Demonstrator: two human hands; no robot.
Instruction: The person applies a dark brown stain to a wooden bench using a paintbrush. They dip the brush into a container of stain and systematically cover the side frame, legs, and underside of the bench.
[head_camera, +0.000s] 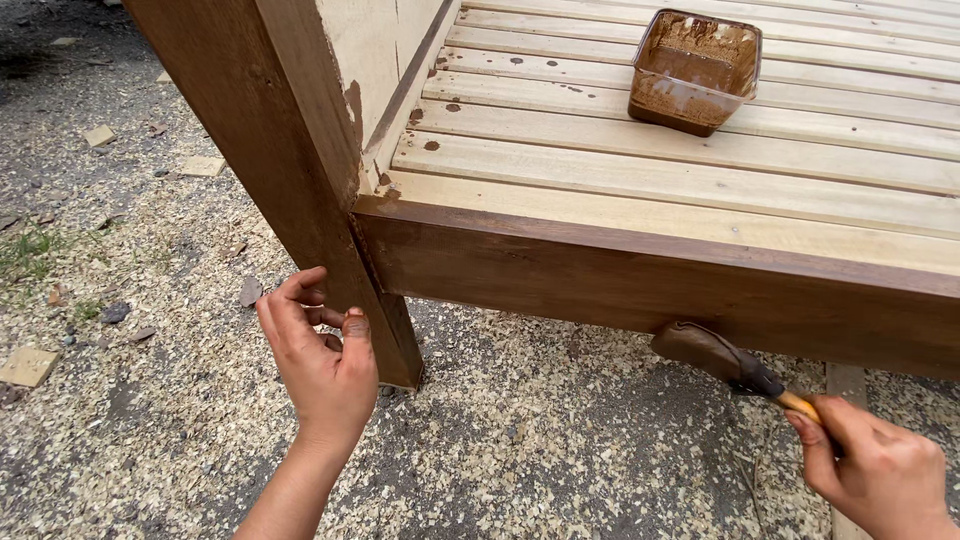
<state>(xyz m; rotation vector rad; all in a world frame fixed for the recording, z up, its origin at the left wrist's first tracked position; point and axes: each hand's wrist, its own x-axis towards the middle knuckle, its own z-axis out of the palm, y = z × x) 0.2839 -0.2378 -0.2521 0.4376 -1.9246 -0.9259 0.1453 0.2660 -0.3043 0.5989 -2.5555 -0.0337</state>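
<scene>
- Currently, a brush (722, 360) is gripped by the right hand (880, 470) against the stained rail (650, 290).
- Left hand (320, 365) is loosely spread, empty, beside the leg (300, 180).
- Even strokes along the grain are advised.

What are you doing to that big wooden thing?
A person is brushing brown stain onto a wooden bed frame. The right hand holds a paintbrush with its bristles against the lower edge of the side rail. The left hand is open beside the dark corner post. A plastic tub of brown stain sits on the pale unstained slats. Sawdust covers the ground.
</scene>
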